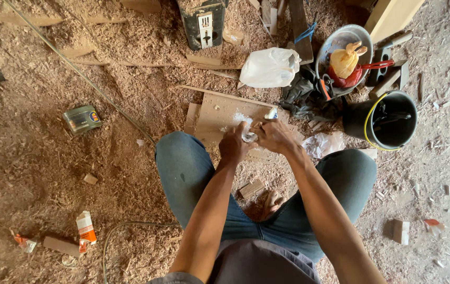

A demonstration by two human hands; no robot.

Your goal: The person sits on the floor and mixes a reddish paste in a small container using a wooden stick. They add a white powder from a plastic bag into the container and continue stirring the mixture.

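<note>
Hands: left (234, 144), right (273, 135) both closed on small white object (249, 137) | above plywood board (220, 113)

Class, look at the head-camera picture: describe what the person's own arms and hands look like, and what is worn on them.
Both forearms are bare down to the wrists: no sleeves reach them. The left hand and the right hand wear no gloves, and no watch, ring or bracelet shows. Grey fabric, probably a short-sleeved shirt, appears at the bottom edge, above blue jeans.
</note>
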